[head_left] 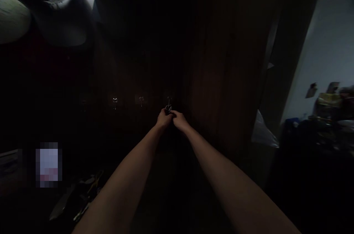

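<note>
The scene is very dark. Both my arms reach forward to a dark wooden door [221,60]. My left hand [164,119] and my right hand [179,119] meet just below a small metal ring or key ring [168,108] that hangs under a metal hook [169,99] on the door. Both hands have their fingers closed around something small and dark beneath the ring; I cannot make out what it is. Two more small metal hooks [115,101] [141,100] sit in a row to the left, with nothing seen on them.
A pale cloth or garment [63,9] hangs at the upper left. Dim tools or utensils [83,193] lie at the lower left. A white plastic bag [262,134] hangs by the door's right edge. A cluttered table [329,116] stands against the white wall at right.
</note>
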The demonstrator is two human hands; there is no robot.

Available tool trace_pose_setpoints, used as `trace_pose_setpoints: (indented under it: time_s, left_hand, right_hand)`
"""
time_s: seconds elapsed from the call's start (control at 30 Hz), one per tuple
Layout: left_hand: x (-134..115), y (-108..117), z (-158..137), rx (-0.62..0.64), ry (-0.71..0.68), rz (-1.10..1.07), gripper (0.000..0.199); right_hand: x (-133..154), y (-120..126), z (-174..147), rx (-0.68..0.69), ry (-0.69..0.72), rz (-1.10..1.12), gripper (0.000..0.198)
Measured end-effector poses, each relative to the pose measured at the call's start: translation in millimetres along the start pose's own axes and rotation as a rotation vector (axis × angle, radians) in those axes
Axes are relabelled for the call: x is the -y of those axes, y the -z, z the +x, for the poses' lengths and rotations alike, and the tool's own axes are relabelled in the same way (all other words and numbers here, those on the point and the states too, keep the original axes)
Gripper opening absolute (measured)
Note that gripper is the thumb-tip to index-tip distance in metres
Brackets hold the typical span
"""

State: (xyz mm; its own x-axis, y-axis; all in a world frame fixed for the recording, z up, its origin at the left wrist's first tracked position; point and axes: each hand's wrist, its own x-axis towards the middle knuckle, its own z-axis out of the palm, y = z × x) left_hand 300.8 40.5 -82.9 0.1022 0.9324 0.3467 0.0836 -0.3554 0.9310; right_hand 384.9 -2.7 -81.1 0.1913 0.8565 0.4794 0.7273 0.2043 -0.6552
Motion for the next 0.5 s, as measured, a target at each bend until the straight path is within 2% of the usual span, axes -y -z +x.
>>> trace_pose_setpoints:
  time_s: [0.13,0.2,0.3,0.37,0.5]
  left_hand:
    - [-2,-7,7,0.036,0.069,-0.044,0.024]
    - [-3,-7,8,0.054,0.095,-0.073,0.018]
    - [-3,-4,9,0.071,0.119,-0.09,0.016]
    - [-3,-1,10,0.077,0.122,-0.088,0.018]
    - [-3,3,10,0.089,0.113,-0.05,0.027]
  right_hand:
    - [1,13,4,0.0,0.022,-0.047,0.051]
    - [4,19,6,0.01,0.037,-0.05,0.048]
    - [11,24,10,-0.059,-0.013,-0.041,0.046]
    - [15,26,14,-0.118,-0.033,-0.07,0.051]
    - [17,27,21,-0.087,0.056,-0.218,0.06]
